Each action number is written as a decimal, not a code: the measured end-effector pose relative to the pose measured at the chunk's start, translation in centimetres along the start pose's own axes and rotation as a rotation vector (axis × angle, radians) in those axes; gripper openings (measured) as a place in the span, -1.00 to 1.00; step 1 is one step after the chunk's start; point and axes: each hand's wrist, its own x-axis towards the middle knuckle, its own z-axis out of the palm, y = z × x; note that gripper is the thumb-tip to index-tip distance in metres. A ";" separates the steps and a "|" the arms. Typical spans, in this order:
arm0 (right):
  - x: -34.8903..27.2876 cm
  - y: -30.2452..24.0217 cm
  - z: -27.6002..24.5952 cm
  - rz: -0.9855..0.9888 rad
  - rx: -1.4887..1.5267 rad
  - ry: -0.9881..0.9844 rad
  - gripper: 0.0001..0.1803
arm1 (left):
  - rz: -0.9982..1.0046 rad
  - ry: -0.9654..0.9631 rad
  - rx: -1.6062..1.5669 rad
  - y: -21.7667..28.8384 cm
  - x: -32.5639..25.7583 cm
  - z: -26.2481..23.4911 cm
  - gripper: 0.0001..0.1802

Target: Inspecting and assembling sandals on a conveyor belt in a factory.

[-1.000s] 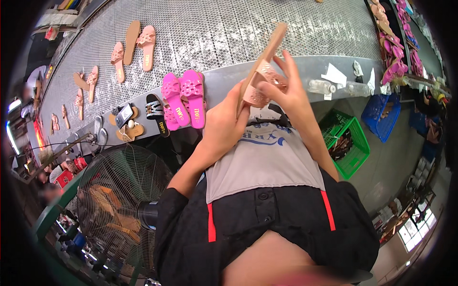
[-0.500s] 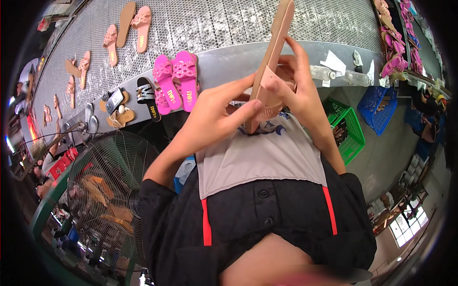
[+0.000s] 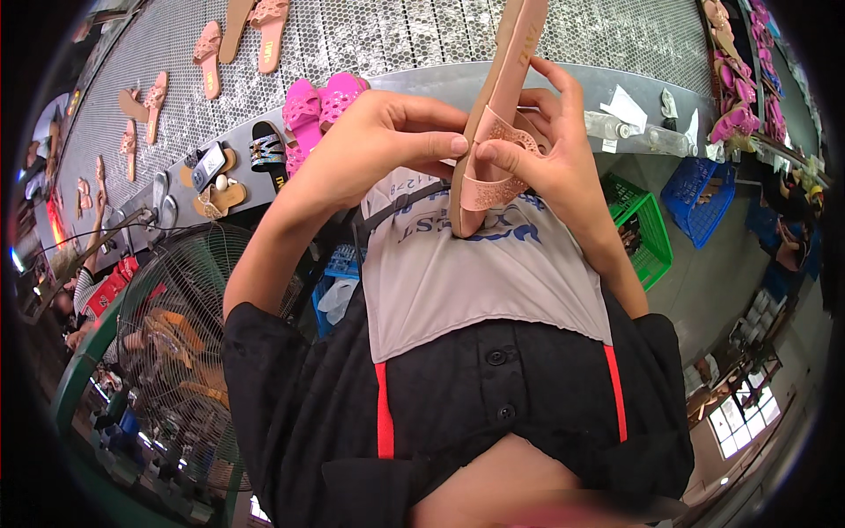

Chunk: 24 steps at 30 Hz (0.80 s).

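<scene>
A light pink slide sandal with a perforated, studded strap stands nearly upright in front of my grey apron, its sole edge turned partly to the left. My left hand pinches the sole's left edge beside the strap, thumb and fingers closed. From the other side my right hand grips it, with the thumb on the strap and the fingers behind. Near my left hand, magenta slide sandals lie on the metal ledge, partly hidden by that hand and forearm.
A mesh conveyor carries more pink sandals. A black sandal lies left on the ledge, plastic bottles right. A large fan stands at lower left. Green and blue crates sit to the right.
The sandal has turned so more of its insole and strap shows, and it sits slightly lower. My left hand and forearm have shifted and now cover part of the magenta sandals.
</scene>
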 end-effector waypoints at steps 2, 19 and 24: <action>-0.2 -0.3 0.3 -0.005 0.027 0.025 0.10 | -0.018 0.003 -0.005 -0.1 -0.4 0.0 -0.67; -0.5 -3.6 0.2 -0.014 0.081 -0.081 -0.04 | 0.171 0.134 0.263 2.0 -2.4 1.8 -0.63; -0.3 -3.2 1.4 0.023 0.200 -0.010 -0.16 | 0.169 0.093 0.118 3.4 -2.5 1.2 -0.57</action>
